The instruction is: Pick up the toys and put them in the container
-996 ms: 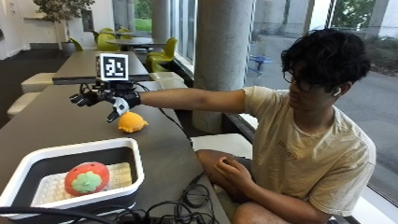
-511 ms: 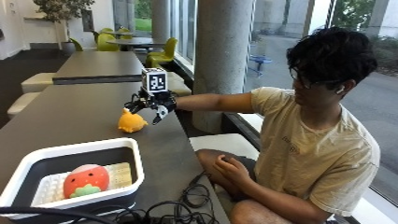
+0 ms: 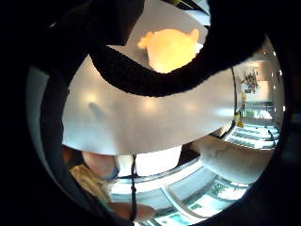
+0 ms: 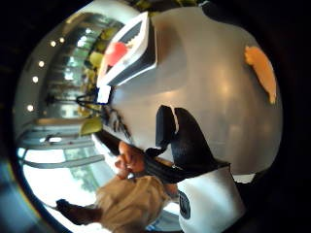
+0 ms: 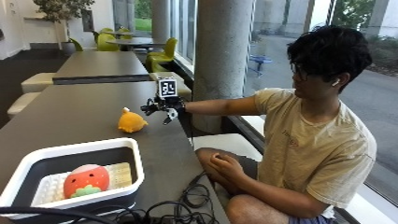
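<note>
In the outside view a yellow plush toy (image 5: 131, 122) sits on the grey table (image 5: 74, 112). My gloved right hand (image 5: 160, 107) hovers just to its right, a little above the tabletop, fingers spread and holding nothing. The thumb side palm view shows the glove's fingers (image 4: 180, 138) straight over the table with the yellow toy (image 4: 262, 73) apart from them. That toy (image 3: 171, 47) lies on the table beyond a strap in the little finger side palm view. A white container (image 5: 81, 148) at the table's near end holds a red strawberry-like toy (image 5: 86, 179).
Black cables (image 5: 187, 200) tangle at the table's near edge by the container. A concrete pillar (image 5: 221, 60) stands behind my outstretched arm. The person's bare left hand (image 5: 221, 165) rests on their lap. More tables and yellow chairs stand farther back.
My hand has moved to the right, from above and left of the yellow toy to its right side. The toy stays in place on the table.
</note>
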Demonstrator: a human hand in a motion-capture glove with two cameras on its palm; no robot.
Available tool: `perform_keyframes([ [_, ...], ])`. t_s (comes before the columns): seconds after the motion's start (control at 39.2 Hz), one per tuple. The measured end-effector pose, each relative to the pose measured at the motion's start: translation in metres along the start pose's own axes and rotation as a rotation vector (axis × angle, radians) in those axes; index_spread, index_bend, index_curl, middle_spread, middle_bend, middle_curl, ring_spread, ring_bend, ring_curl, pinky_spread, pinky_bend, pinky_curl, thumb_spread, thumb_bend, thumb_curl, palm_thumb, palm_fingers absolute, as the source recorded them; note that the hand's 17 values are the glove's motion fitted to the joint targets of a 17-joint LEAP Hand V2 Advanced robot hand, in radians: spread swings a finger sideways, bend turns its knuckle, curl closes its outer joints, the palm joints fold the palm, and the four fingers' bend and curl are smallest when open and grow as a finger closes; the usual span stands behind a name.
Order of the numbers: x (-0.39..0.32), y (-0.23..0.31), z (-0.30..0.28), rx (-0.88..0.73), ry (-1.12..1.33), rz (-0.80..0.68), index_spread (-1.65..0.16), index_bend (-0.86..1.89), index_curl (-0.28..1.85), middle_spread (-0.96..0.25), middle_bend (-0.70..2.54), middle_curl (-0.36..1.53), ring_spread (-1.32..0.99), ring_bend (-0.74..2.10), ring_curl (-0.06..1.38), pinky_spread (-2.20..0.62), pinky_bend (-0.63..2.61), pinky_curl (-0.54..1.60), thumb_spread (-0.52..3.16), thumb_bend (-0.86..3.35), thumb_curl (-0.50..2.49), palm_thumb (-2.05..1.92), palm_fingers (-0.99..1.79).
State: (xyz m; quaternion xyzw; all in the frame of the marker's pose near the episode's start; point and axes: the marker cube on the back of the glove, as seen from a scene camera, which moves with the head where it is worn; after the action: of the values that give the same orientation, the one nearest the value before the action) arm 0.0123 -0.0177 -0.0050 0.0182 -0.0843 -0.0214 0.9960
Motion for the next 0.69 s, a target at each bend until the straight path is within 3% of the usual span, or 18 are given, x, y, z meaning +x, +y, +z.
perform_keyframes([
  [0.18, 0.007, 0.013, 0.008, -0.004, 0.027, 0.120, -0.29, 0.18, 0.37, 0.01, 0.13, 0.24, -0.02, 0.29, 0.38, 0.03, 0.94, 0.30, 1.38, -0.01, 0.30, 0.08, -0.09],
  [0.31, -0.036, 0.003, 0.005, -0.005, 0.050, 0.059, -0.29, 0.18, 0.37, 0.01, 0.13, 0.23, -0.02, 0.29, 0.38, 0.04, 0.92, 0.30, 1.38, -0.01, 0.30, 0.08, -0.09],
  [0.69, -0.009, 0.015, 0.013, -0.021, 0.125, 0.089, -0.29, 0.19, 0.40, 0.01, 0.13, 0.22, -0.02, 0.26, 0.38, 0.04, 0.90, 0.31, 1.39, -0.01, 0.30, 0.08, -0.08],
])
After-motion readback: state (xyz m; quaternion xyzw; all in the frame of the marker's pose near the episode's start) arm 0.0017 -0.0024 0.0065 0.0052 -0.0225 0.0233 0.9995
